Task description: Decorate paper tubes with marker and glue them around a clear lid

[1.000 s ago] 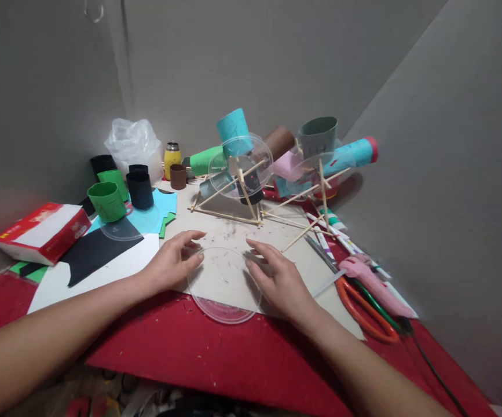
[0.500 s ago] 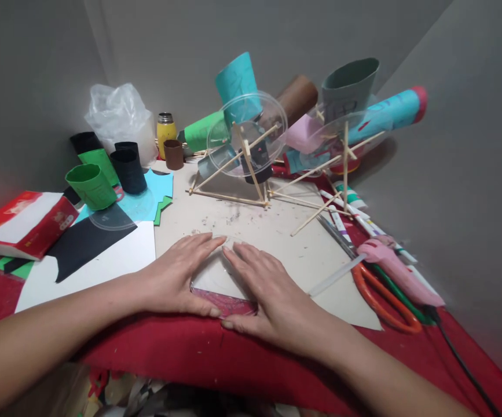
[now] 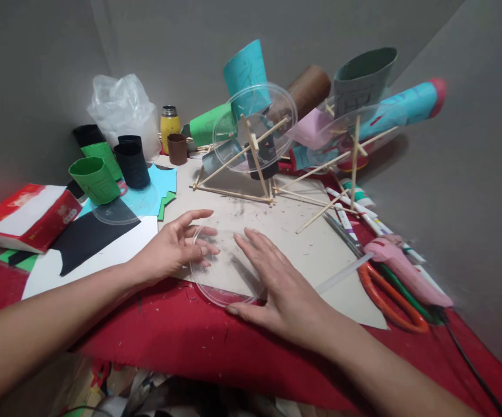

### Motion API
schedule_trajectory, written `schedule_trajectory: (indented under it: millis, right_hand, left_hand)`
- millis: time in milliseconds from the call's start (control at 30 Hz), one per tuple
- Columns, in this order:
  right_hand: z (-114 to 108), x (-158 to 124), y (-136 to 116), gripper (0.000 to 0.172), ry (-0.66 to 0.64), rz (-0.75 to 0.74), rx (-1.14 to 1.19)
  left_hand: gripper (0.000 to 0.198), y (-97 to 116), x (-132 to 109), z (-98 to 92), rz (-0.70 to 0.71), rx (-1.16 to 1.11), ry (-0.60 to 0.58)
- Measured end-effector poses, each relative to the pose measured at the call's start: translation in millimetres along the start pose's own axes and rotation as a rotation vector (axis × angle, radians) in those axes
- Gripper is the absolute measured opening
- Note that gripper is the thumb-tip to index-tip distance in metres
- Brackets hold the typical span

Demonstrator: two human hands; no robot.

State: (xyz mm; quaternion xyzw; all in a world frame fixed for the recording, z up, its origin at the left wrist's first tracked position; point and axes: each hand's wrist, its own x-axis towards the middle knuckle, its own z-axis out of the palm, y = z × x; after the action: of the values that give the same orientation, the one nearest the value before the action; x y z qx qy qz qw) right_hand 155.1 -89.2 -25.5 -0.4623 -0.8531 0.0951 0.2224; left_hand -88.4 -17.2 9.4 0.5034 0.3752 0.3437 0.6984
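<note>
A clear round plastic lid [image 3: 216, 298] lies in front of me, across the edge of the beige board and the red cloth. My left hand [image 3: 183, 246] is at its left rim, fingers apart and slightly curled, some of them over the plastic. On the other side, my right hand [image 3: 272, 278] spreads along the lid with fingers stretched, its thumb near the closest rim. The right part of the lid is hidden under that hand. Beyond both hands stands a wooden-stick frame [image 3: 233, 194] carrying a clear disc [image 3: 292, 119] with coloured paper cups around it, such as a blue cup [image 3: 246, 75].
Green [image 3: 96, 182] and black cups [image 3: 132, 168] stand at left beside a red-and-white box [image 3: 25, 217]. A plastic bag [image 3: 123, 110] and a yellow bottle [image 3: 170, 127] are behind. At right lie a pink glue gun [image 3: 407, 269], orange-handled scissors [image 3: 394, 313] and several markers.
My left hand has lifted and its fingers have opened away from my right hand. More of the lid shows. My right hand keeps nearly the same pose. The view has shifted slightly.
</note>
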Motion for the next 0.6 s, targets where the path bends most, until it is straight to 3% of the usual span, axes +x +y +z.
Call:
schedule_trajectory:
  millis: [100, 267, 600]
  right_hand:
    - [-1.6, 2.3, -2.7, 0.094, 0.115, 0.018, 0.024]
    - [-6.8, 4.7, -4.2, 0.077, 0.337, 0.189, 0.146]
    - [-13.8, 10.9, -2.0, 0.085, 0.241, 0.554, 0.679]
  left_hand:
    - [0.071, 0.9, -1.5, 2.2, -0.004, -0.049, -0.024]
    - [0.066, 2.2, -1.4, 2.3, 0.045, -0.101, 0.021]
    - [0.047, 3.2, -1.3, 2.9, 0.025, -0.147, 0.007]
